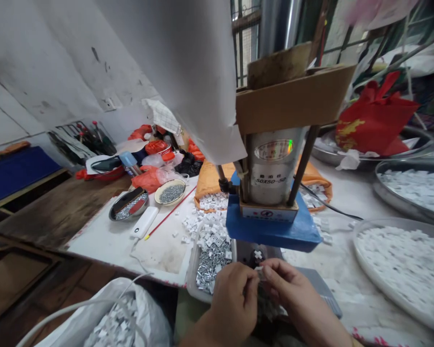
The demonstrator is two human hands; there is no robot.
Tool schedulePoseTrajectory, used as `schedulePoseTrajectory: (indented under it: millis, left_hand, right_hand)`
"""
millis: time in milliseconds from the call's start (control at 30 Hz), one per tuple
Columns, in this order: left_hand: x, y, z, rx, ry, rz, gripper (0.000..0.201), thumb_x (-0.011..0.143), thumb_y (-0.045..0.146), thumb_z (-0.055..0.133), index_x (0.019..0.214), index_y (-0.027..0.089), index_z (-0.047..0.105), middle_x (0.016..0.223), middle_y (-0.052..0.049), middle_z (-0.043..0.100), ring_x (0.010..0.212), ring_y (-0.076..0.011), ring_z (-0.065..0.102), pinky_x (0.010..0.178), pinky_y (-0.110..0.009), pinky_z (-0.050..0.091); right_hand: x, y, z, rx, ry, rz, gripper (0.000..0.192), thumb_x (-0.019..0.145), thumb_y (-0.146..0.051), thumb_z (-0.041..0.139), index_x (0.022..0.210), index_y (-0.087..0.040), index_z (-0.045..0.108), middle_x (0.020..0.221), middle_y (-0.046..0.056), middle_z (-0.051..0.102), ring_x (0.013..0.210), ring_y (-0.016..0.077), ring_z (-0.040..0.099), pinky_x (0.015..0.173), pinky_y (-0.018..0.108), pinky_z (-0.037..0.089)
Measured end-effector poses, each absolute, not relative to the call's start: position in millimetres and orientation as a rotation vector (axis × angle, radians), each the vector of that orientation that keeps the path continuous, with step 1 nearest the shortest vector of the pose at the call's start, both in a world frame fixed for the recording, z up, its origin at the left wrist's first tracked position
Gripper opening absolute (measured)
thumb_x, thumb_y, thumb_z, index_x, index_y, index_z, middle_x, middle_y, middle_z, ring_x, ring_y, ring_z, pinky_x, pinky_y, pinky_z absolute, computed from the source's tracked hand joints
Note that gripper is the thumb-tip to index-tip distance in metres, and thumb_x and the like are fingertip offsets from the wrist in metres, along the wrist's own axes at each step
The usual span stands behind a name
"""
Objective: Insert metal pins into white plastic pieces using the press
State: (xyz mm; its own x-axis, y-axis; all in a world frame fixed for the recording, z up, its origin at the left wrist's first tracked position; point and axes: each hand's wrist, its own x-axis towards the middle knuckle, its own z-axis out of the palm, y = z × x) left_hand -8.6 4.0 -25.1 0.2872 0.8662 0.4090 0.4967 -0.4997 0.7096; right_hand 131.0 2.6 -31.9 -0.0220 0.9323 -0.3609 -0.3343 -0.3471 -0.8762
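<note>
My left hand (237,296) is closed in a pinch, its fingertips meeting those of my right hand (292,291) in front of the press. Between the fingertips is a small white plastic piece (260,273), gripped by my right thumb and fingers. What my left fingers pinch is hidden. Just beyond, a white cross-shaped piece (258,254) sits on a dark round holder under the blue press head (271,231). Left of my hands stands a clear plastic bin (191,277) containing metal nails (211,265) and white plastic pieces (214,236).
A round tray (361,255) and a metal basin (381,185) of white pieces stand at right. Bowls of metal parts (171,193), a red stick (171,210) and a white power bank-like box (144,222) lie left. A white sack (155,313) of pieces stands below.
</note>
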Motion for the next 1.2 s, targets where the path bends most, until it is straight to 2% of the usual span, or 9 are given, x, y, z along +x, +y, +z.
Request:
schedulePoseTrajectory:
  millis: [167,400,500,633,767,833,1000,1200]
  left_hand:
    - [-10,6,-20,1.793,1.278,0.972,0.009,0.076,0.011,0.056,0.070,0.017,0.054,0.068,0.000,0.056,0.066,-0.0140,0.052,0.062,-0.023,0.039]
    - [-12,14,-23,1.360,1.017,0.903,0.012,0.075,0.015,0.060,0.084,0.016,0.052,0.073,0.002,0.051,0.066,-0.0108,0.047,0.061,-0.021,0.039]
    - [-12,12,-24,1.436,1.022,0.859,0.008,0.076,0.013,0.059,0.083,0.016,0.055,0.073,0.002,0.053,0.067,-0.0109,0.048,0.062,-0.021,0.039]
    - [-10,8,-27,1.475,1.085,0.907,0.007,0.081,0.021,0.058,0.086,0.016,0.055,0.077,0.000,0.055,0.068,-0.0127,0.051,0.063,-0.023,0.043]
    - [-12,5,-28,1.809,1.070,1.084,0.025,0.077,0.010,0.058,0.100,0.018,0.054,0.100,-0.006,0.056,0.092,-0.0185,0.053,0.084,-0.032,0.044]
    - [-13,4,-28,1.976,1.024,1.098,0.031,0.075,0.005,0.055,0.102,0.020,0.055,0.104,-0.006,0.056,0.099,-0.0194,0.052,0.089,-0.034,0.042]
    - [-12,5,-25,2.116,1.062,1.098,0.035,0.074,0.000,0.051,0.102,0.020,0.055,0.100,-0.006,0.057,0.095,-0.0195,0.053,0.086,-0.034,0.045]
    - [-5,8,-24,2.331,0.932,1.148,0.028,0.079,0.003,0.046,0.101,0.017,0.055,0.096,-0.008,0.060,0.090,-0.0210,0.053,0.083,-0.038,0.045]
  right_hand:
    - [134,4,-28,-1.218,-0.847,1.512,0.030,0.061,-0.047,0.076,0.072,-0.020,0.067,0.060,-0.003,0.059,0.049,0.0076,0.041,0.045,0.020,0.031]
    - [137,-3,-36,-1.219,-0.828,1.556,0.031,0.065,-0.048,0.073,0.072,-0.019,0.068,0.052,-0.005,0.051,0.048,0.0078,0.037,0.045,0.020,0.028]
    - [138,-3,-38,-1.221,-0.825,1.584,0.033,0.065,-0.050,0.073,0.071,-0.018,0.067,0.051,-0.005,0.049,0.047,0.0073,0.034,0.044,0.020,0.025]
    - [136,-2,-36,-1.211,-0.839,1.589,0.034,0.061,-0.049,0.076,0.071,-0.018,0.068,0.054,-0.004,0.053,0.048,0.0073,0.036,0.046,0.020,0.027]
    - [131,-3,-33,-1.094,-0.623,1.740,0.033,0.063,-0.049,0.075,0.068,-0.019,0.063,0.053,-0.006,0.051,0.045,0.0070,0.038,0.045,0.020,0.028]
    - [130,-4,-31,-1.066,-0.567,1.793,0.034,0.063,-0.051,0.074,0.070,-0.020,0.062,0.054,-0.005,0.052,0.046,0.0082,0.041,0.045,0.021,0.030]
    - [134,-2,-35,-1.155,-0.726,1.725,0.039,0.058,-0.046,0.078,0.082,-0.018,0.066,0.058,-0.003,0.059,0.044,0.0067,0.040,0.043,0.020,0.027]
    - [136,1,-41,-1.228,-0.794,1.527,0.030,0.062,-0.042,0.075,0.076,-0.017,0.066,0.058,-0.004,0.059,0.046,0.0070,0.042,0.044,0.019,0.031]
